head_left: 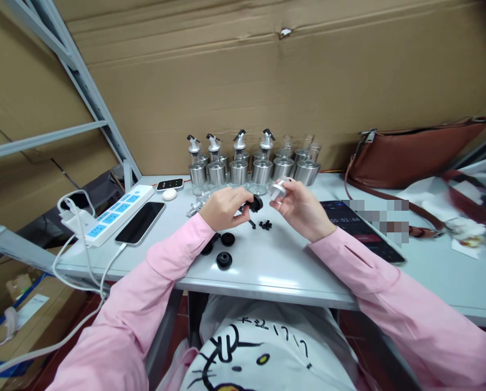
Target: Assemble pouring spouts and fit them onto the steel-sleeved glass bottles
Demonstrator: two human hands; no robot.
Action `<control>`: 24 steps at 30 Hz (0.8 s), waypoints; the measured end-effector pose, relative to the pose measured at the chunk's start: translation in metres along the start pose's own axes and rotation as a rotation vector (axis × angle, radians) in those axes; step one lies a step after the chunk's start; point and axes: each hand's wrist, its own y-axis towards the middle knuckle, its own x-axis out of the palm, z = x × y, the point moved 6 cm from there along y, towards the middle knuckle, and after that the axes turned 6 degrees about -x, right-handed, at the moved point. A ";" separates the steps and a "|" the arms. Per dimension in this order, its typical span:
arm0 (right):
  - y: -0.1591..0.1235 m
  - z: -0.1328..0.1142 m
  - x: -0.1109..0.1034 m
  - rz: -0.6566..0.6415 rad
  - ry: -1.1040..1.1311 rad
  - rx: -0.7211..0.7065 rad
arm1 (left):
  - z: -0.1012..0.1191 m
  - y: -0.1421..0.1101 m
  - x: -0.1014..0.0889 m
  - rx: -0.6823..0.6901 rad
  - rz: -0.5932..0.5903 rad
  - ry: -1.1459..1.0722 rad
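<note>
The left hand [225,208] pinches a black stopper [256,203] above the white table [267,266], while the right hand [302,209] holds a silver cap [278,190] just beside it; small black pieces [265,224] lie below, and loose black discs [224,260] sit nearer the table's front edge; behind the hands stand metal-sleeved glass bottles [238,172], four with spouts fitted, before a cardboard wall [234,81]

A brown handbag [416,155] lies at the tabletop's [267,271] back right. At its left side, a phone [140,223] sits beside a white power strip [120,214] with blue sockets.
</note>
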 end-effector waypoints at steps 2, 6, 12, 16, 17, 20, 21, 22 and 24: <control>0.002 0.001 -0.004 0.028 -0.009 -0.013 | 0.002 0.001 -0.002 0.015 0.021 -0.002; -0.001 0.009 0.001 -0.018 -0.046 0.028 | 0.000 0.000 -0.001 0.008 0.018 0.003; -0.006 0.016 0.009 -0.073 -0.067 0.073 | -0.003 -0.002 0.002 -0.030 -0.017 -0.033; -0.004 0.015 0.006 -0.071 -0.097 0.062 | -0.004 -0.002 0.004 -0.049 -0.049 -0.052; -0.004 0.014 0.006 -0.078 -0.111 0.060 | -0.004 -0.002 0.004 -0.050 -0.050 -0.055; -0.004 0.015 0.006 -0.108 -0.150 0.065 | -0.007 -0.003 0.006 -0.072 -0.055 -0.091; -0.004 0.015 0.006 -0.118 -0.161 0.070 | -0.007 -0.003 0.007 -0.081 -0.066 -0.110; -0.005 0.015 0.006 -0.128 -0.175 0.072 | -0.007 -0.003 0.008 -0.086 -0.082 -0.128; -0.005 0.013 0.007 -0.138 -0.216 0.051 | -0.006 -0.003 0.011 -0.085 -0.129 -0.144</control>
